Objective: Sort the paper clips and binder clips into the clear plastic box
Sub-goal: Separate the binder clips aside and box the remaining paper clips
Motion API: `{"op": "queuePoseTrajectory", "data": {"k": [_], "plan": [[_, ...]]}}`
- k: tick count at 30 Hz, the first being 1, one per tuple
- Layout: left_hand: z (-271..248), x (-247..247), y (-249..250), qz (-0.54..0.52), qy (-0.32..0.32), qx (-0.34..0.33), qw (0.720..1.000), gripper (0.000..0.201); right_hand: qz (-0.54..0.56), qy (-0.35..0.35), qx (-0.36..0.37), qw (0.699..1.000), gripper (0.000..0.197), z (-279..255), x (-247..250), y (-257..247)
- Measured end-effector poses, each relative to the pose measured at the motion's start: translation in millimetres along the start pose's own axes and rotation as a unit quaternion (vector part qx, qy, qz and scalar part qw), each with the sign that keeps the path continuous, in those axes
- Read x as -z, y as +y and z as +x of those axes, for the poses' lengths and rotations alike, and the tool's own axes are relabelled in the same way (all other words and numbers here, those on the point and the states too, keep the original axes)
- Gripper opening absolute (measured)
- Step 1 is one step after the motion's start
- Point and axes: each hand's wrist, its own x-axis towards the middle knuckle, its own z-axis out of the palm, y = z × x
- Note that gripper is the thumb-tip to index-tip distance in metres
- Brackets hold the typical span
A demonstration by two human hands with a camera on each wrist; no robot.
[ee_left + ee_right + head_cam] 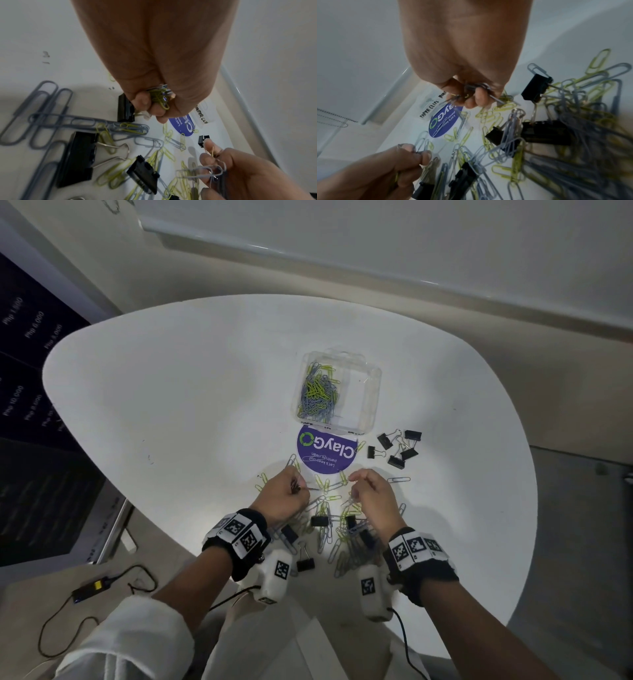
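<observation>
A clear plastic box (371, 392) stands open on the white table (171, 392), its left compartment full of grey and yellow-green paper clips (318, 395). Loose paper clips (342, 546) and black binder clips (319, 521) lie mixed in a heap near the front edge. My left hand (286, 494) hovers over the heap's left side, fingers curled round a bunch of paper clips (160, 96). My right hand (371, 494), just right of it, grips its own bunch of paper clips (471, 89). A separate group of binder clips (399, 448) lies right of the box.
A round purple sticker (325, 450) is stuck to the table between the box and my hands. A label reading PAPER CLIPS (429, 111) sits on the box's near side. A power adapter with cable (90, 589) lies on the floor to the left.
</observation>
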Motion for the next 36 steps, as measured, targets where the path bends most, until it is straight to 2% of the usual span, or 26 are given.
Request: {"op": "queuePoseTrajectory", "data": {"k": [3, 6, 9, 11, 13, 15, 19, 23, 27, 31, 36], "plan": [[-1, 1, -3, -0.045, 0.004, 0.011, 0.999, 0.007, 0.060, 0.004, -0.069, 0.996, 0.026, 6, -1, -8], [-1, 3, -4, -0.148, 0.003, 0.055, 0.987, 0.013, 0.127, -0.008, -0.114, 0.985, 0.014, 11, -2, -11], [-1, 7, 1, -0.221, 0.004, 0.079, 0.972, 0.018, 0.047, -0.023, -0.056, 0.997, 0.024, 9, -5, -10], [-2, 9, 7, -0.296, 0.009, 0.104, 0.949, 0.017, -0.024, -0.024, 0.003, 0.999, 0.022, 7, -8, -10], [-2, 12, 8, -0.357, 0.007, 0.119, 0.927, 0.017, -0.074, -0.037, 0.046, 0.996, 0.022, 6, -10, -10], [-1, 15, 8, -0.380, 0.005, 0.127, 0.916, 0.016, -0.165, -0.034, 0.101, 0.981, 0.026, 11, -12, -6], [-1, 22, 13, -0.373, -0.001, 0.153, 0.915, 0.014, -0.282, -0.040, 0.138, 0.949, 0.010, 17, -16, -3], [6, 27, 31, -0.374, -0.011, 0.137, 0.917, 0.018, -0.346, -0.053, 0.148, 0.925, 0.011, 14, -15, -4], [30, 36, 70, -0.306, 0.038, 0.060, 0.949, 0.016, -0.252, -0.046, 0.143, 0.956, 0.011, -1, -7, -15], [72, 46, 107, -0.197, 0.073, 0.018, 0.978, 0.017, -0.137, -0.049, 0.117, 0.982, 0.010, -9, 2, -41], [108, 51, 122, -0.149, 0.042, 0.043, 0.987, 0.023, 0.010, -0.014, 0.111, 0.994, 0.015, 14, 4, -98]]}}
